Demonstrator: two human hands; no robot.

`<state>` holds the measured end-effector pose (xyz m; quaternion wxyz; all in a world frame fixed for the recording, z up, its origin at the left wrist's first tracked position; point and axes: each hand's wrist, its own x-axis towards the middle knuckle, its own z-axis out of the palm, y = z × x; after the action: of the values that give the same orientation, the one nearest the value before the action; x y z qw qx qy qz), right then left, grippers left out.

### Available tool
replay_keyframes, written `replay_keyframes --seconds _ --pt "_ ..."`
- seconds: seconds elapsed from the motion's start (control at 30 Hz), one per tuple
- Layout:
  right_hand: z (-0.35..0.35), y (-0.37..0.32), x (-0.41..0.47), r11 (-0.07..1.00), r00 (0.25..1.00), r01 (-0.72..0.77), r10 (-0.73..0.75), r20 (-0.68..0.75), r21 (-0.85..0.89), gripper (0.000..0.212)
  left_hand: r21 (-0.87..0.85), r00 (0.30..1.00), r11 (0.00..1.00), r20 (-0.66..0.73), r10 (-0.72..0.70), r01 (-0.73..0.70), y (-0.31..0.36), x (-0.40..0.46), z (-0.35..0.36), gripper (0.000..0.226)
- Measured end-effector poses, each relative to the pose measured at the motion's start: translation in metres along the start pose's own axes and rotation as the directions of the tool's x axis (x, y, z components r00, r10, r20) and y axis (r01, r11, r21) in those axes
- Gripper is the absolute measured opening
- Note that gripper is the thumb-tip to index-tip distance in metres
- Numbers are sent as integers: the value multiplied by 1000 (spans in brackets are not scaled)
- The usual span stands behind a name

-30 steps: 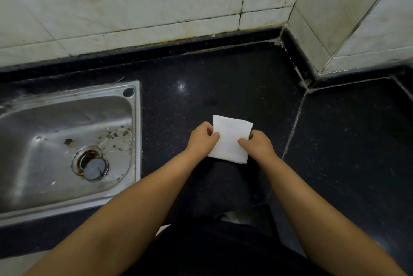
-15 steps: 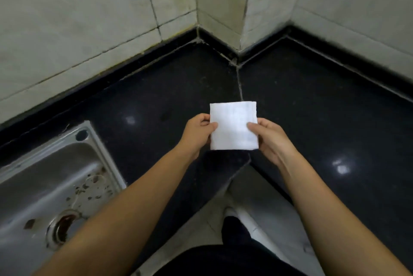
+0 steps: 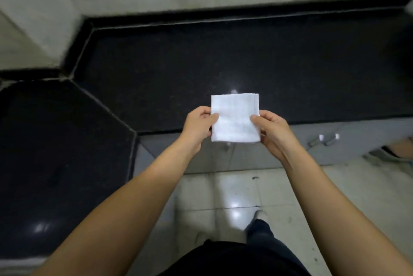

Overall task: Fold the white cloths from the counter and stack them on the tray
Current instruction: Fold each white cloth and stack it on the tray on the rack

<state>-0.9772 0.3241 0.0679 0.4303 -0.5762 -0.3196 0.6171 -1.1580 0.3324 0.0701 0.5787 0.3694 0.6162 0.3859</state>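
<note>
Left hand (image 3: pixel 200 122) and right hand (image 3: pixel 271 129) are each pinching a side edge of a folded white cloth (image 3: pixel 235 118), holding it flat and near-square above the front edge of the black counter (image 3: pixel 223 59), apparently to keep the folds together, its slightly longer side running away from the person.
</note>
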Motion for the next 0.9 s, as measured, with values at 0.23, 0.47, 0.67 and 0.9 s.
replay_keyframes --seconds 0.23,0.47,0.67,0.9 --pt "-219 -13 -61 988 935 96 -46 -352 125 15 172 931 980 364 35 -104 8 -16 234 13" --pt "-420 -37 -119 981 834 144 -49 -550 131 16 179 835 975 551 9 -129 2 -60 457 8" --pt "-525 -59 -116 968 755 179 -20 -656 177 16 180 787 976 617 -17 -121 15 -67 576 7" --pt "-644 -120 -55 963 725 242 -102 -681 114 16 132 778 980 628 31 -146 57 -14 710 11"
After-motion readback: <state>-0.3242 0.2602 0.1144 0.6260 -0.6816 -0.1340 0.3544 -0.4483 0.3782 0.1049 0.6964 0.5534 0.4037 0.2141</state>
